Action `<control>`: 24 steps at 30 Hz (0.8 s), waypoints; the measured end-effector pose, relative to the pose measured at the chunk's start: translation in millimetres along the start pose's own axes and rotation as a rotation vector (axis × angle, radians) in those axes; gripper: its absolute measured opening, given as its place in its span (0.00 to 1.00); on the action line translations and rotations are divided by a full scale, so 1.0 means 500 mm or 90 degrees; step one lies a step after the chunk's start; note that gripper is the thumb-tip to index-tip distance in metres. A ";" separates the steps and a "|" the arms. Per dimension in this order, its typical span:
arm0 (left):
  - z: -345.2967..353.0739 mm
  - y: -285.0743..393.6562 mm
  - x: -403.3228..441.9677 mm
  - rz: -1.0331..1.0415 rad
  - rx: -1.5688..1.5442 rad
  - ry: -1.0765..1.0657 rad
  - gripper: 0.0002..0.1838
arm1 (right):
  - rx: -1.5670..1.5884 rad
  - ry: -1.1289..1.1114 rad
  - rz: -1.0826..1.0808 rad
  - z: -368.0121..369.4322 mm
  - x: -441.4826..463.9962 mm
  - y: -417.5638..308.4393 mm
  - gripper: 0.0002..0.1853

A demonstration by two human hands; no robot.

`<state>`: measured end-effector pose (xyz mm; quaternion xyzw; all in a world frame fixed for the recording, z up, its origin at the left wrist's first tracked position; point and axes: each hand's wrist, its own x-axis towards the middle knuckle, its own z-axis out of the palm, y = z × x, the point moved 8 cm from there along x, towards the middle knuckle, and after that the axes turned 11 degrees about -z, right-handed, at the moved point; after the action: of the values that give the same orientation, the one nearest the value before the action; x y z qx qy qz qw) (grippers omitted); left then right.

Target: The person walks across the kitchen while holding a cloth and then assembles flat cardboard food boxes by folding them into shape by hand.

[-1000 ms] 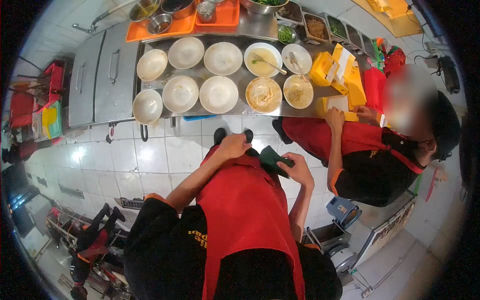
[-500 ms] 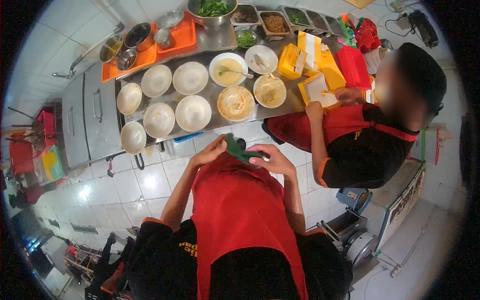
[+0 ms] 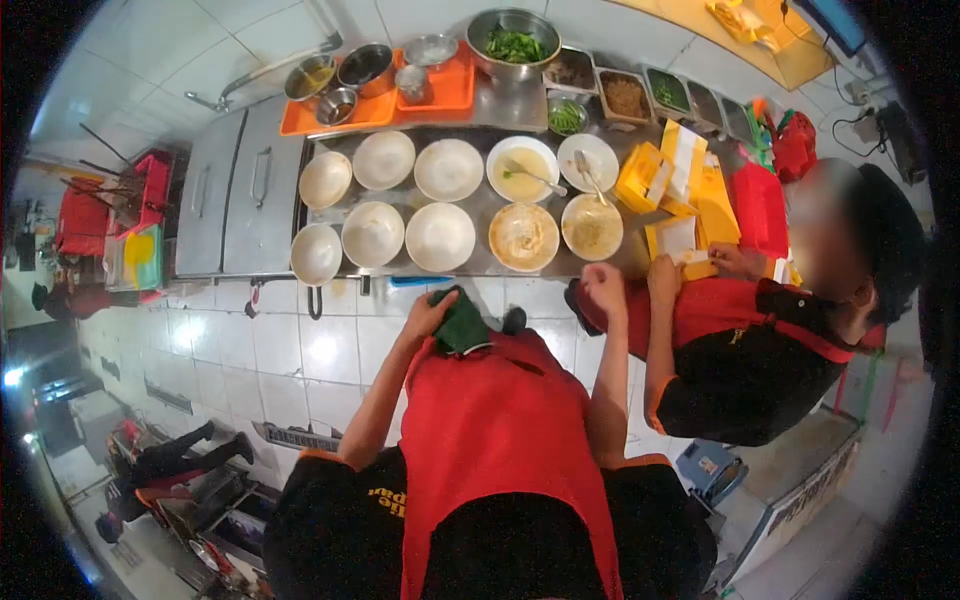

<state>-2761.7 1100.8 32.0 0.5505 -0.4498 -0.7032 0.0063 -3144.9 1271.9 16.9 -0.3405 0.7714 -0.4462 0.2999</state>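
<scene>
My left hand (image 3: 428,312) grips a dark green cloth (image 3: 461,322) in front of the red apron, short of the counter's front edge. Raised near that edge, below a bowl with yellowish residue (image 3: 591,227), my right hand (image 3: 603,289) has its fingers curled; whether anything is in them is too small to tell. Several white bowls stand in two rows on the steel counter (image 3: 480,222). One bowl (image 3: 522,170) holds pale yellow liquid and a spoon, another (image 3: 588,163) a fork and spoon. Orange-brown residue coats a third bowl (image 3: 524,237).
On the right a co-worker (image 3: 745,345) in a red apron handles a yellow box (image 3: 672,240) beside more yellow boxes. Orange trays (image 3: 342,113) with metal bowls, a bowl of greens (image 3: 514,45) and food containers (image 3: 625,95) line the back. Another person (image 3: 180,462) is at lower left.
The green cloth went from my right hand to both hands, and is now in my left hand alone. My right hand has moved up and right towards the counter. The view has shifted.
</scene>
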 end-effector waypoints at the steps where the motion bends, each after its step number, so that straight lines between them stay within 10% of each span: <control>1: -0.024 -0.008 -0.006 0.035 0.041 0.065 0.24 | 0.057 -0.076 0.003 0.036 -0.011 -0.008 0.14; 7: -0.052 -0.076 -0.020 -0.020 -0.190 0.107 0.21 | 0.131 -0.446 -0.005 0.308 -0.093 -0.080 0.13; 11: 0.021 -0.004 -0.080 -0.056 -0.326 -0.027 0.22 | 0.149 -0.614 -0.051 0.399 -0.159 -0.248 0.31; 18: 0.049 0.066 -0.039 0.066 -0.287 -0.108 0.28 | 0.151 -0.416 -0.229 0.276 -0.095 -0.370 0.28; 21: 0.037 0.014 0.001 -0.081 -0.284 -0.083 0.46 | 0.120 -0.120 -0.357 0.145 -0.070 -0.448 0.24; 24: 0.110 0.079 -0.050 -0.064 -0.319 -0.225 0.43 | 0.017 0.101 -0.374 0.051 -0.084 -0.531 0.22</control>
<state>-2813.9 1124.3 75.6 0.4228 -0.2285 -0.8765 0.0290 -3032.0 1194.6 249.9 -0.5090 0.6548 -0.5495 0.1012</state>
